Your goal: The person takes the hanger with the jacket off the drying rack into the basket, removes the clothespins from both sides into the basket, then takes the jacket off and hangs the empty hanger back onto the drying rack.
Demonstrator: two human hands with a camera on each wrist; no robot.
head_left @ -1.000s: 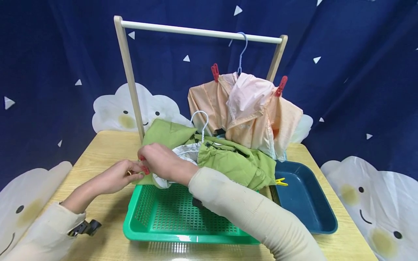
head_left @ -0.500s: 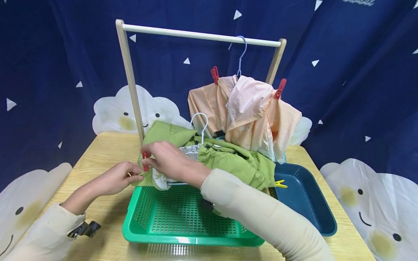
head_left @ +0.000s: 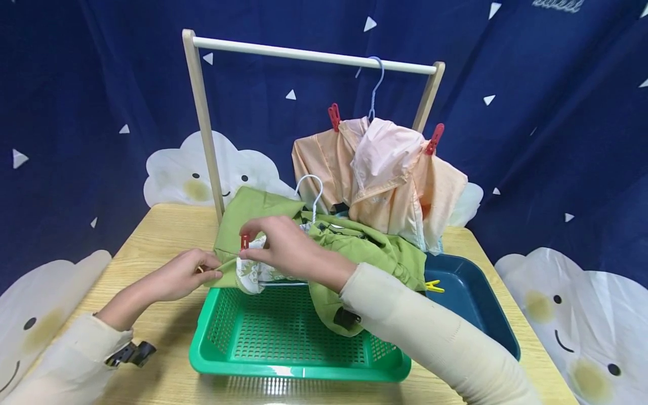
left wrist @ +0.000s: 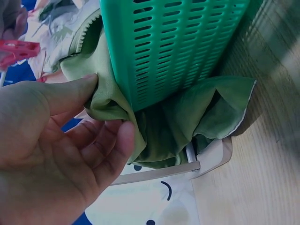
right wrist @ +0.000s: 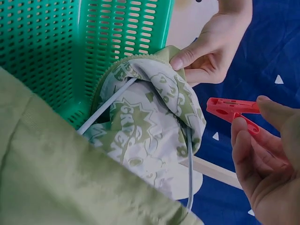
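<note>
A green jacket with a printed white lining lies over the back of the green basket. Inside it is a white hanger, its hook standing up. My left hand pinches the jacket's edge at the left, between thumb and fingers, beside the basket's corner in the left wrist view. Between the thumb and fingers of my right hand is a red clothespin, held apart from the fabric in the right wrist view. Part of the jacket hangs into the basket below my right forearm.
A wooden rack with a white bar stands behind. From it hangs a peach jacket on a blue hanger, with two red clothespins. At right, a yellow clothespin shows by the dark blue tray.
My right hand has moved right with the red clothespin, away from the jacket's left edge. A green flap now hangs lower into the basket. My left hand stays on the fabric.
</note>
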